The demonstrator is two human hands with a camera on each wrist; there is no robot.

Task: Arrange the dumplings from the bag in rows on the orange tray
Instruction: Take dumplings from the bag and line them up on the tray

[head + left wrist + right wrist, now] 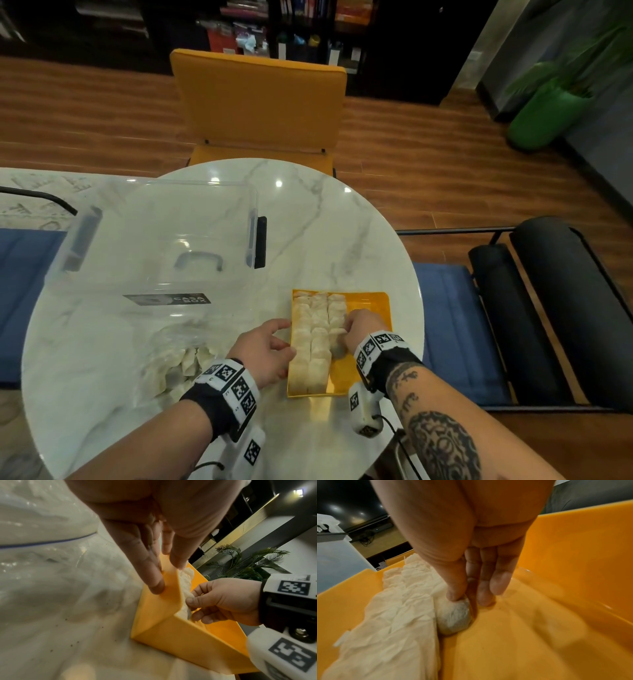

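The orange tray (374, 308) lies near the table's front right edge, with pale dumplings (312, 337) lined up in rows along its left side. My right hand (346, 329) is inside the tray, thumb and fingers pinching one dumpling (453, 616) that sits on the tray floor at the end of the third row (399, 608). My left hand (288, 337) has straight fingers (155, 586) resting against the tray's outer left wall (171, 591). The clear bag (178, 363) with several loose dumplings lies left of the tray, behind my left wrist.
A large clear plastic storage box (161, 240) takes up the table's left half. The round marble table (325, 222) drops off just right of the tray. An orange chair (260, 102) stands at the far side. The tray's right half (539, 628) is bare.
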